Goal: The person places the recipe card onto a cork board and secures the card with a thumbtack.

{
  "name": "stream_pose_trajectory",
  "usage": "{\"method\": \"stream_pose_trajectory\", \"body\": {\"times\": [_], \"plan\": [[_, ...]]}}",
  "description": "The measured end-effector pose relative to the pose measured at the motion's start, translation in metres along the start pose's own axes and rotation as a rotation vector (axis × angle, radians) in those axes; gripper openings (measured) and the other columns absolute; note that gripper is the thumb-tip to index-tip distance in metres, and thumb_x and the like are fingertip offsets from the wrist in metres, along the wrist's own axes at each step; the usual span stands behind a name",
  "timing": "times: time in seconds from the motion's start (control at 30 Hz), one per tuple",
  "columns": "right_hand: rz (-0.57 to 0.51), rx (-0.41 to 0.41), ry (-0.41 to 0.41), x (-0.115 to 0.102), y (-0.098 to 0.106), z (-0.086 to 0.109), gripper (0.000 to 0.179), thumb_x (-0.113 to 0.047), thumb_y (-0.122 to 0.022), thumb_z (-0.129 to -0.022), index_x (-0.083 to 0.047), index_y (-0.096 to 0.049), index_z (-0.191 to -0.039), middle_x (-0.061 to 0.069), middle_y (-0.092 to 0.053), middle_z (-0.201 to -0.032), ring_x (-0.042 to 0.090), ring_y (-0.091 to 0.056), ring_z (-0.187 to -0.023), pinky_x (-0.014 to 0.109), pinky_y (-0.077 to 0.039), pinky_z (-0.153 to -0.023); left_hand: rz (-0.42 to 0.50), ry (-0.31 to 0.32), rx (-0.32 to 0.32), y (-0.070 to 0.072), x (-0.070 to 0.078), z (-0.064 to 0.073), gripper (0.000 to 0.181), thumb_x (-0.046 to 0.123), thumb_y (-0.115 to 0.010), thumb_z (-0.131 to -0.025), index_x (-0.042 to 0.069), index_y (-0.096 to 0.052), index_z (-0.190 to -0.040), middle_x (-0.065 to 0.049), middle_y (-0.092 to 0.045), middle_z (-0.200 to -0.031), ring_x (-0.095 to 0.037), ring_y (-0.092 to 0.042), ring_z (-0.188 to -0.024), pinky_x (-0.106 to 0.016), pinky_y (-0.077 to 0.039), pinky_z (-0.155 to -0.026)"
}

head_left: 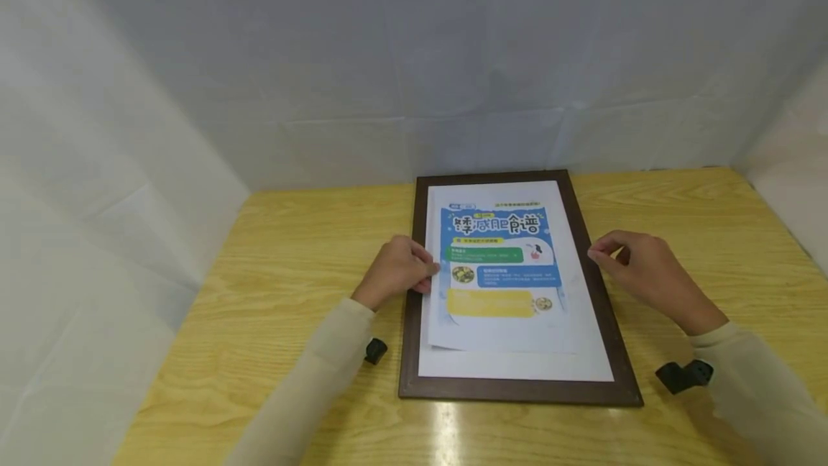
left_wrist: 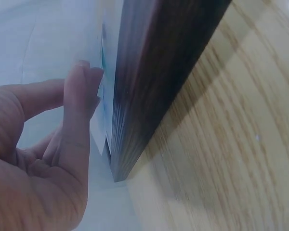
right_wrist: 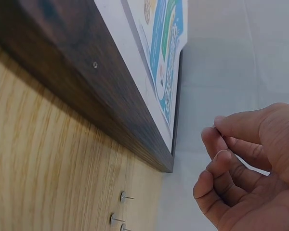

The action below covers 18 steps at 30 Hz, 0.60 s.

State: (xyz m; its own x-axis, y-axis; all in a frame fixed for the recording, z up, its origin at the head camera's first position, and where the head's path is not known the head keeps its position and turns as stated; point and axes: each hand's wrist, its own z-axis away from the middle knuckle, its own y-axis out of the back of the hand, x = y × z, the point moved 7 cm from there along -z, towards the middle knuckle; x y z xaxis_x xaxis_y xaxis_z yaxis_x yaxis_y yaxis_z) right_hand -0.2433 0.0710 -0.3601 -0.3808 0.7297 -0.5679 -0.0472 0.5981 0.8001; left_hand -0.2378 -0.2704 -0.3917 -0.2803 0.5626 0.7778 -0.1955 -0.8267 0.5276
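A printed sheet point(head_left: 501, 275) with blue, green and yellow blocks lies on the white board of a dark brown frame point(head_left: 517, 390), flat on the wooden table. Its lower left corner lifts slightly. My left hand point(head_left: 399, 268) has thumb and fingers curled at the sheet's left edge and seems to pinch it; the far fingertips are partly hidden. Just over the frame's right side, my right hand point(head_left: 640, 268) brings thumb and index tip together. Between them is a tiny thing, mostly hidden, that looks like a thumbtack. In the right wrist view, several thumbtacks point(right_wrist: 124, 196) lie beside the frame.
The wooden table point(head_left: 284, 272) stretches to both sides of the frame. Behind it and at the left hang pale sheets point(head_left: 485, 56), close to the frame's far edge. Black devices point(head_left: 686, 375) are strapped at the wrists.
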Motion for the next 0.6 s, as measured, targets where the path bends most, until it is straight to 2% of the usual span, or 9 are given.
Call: {"method": "stream_pose_trajectory", "body": {"times": [0.37, 0.6], "plan": [[0.000, -0.015, -0.039, -0.0030, -0.0032, -0.0003, 0.021, -0.016, -0.069, -0.098, 0.004, -0.073, -0.103, 0.015, -0.072, -0.093, 0.019, -0.059, -0.071, 0.026, -0.047, -0.054, -0.061, 0.001, -0.024, 0.0008, -0.0025, 0.0017, 0.018, 0.013, -0.076, -0.093, -0.002, -0.070, -0.101, -0.011, -0.071, -0.079, -0.020, -0.071, -0.063, -0.029, -0.061, -0.058], [-0.011, -0.032, -0.068, -0.0052, -0.0072, -0.0032, 0.017, -0.012, -0.071, -0.096, 0.003, -0.073, -0.104, 0.015, -0.071, -0.094, 0.020, -0.057, -0.069, 0.026, -0.046, -0.052, -0.145, -0.019, -0.019, 0.0052, -0.0034, 0.0040, 0.017, 0.016, -0.076, -0.093, 0.000, -0.073, -0.099, -0.007, -0.071, -0.078, -0.017, -0.070, -0.063, -0.029, -0.060, -0.059]]}}
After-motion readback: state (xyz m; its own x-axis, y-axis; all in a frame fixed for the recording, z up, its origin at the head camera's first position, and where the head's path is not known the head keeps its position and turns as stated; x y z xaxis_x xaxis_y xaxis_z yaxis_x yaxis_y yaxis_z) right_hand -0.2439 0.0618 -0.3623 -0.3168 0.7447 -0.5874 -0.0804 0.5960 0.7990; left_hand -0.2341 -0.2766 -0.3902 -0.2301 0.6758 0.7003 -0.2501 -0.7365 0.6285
